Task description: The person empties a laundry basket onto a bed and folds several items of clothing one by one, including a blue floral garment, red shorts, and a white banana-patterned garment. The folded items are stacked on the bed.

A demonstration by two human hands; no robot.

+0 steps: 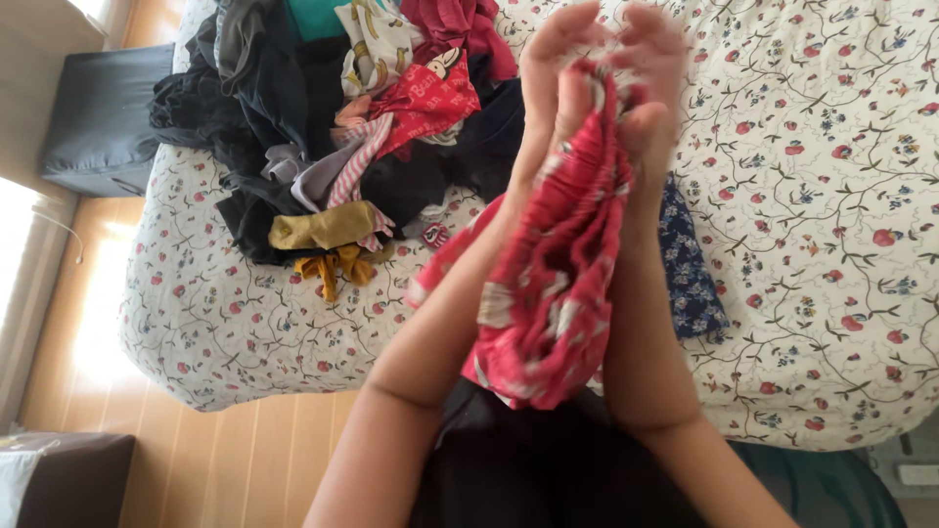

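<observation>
Both my hands are raised in front of me over the bed, gripping a red garment (558, 284) with a pale flower print. My left hand (550, 83) holds its upper edge on the left. My right hand (653, 78) pinches the same edge on the right. The cloth hangs bunched between my forearms, down to my dark top. A navy flowered garment (690, 274) lies on the bed just behind my right forearm.
A heap of mixed clothes (342, 127), dark, red, striped and mustard, lies on the bed's left part. The bed has a white flowered sheet (831, 196). A dark box (103, 117) stands by the bed on the wooden floor (225, 460). Another dark piece of furniture (68, 479) is at lower left.
</observation>
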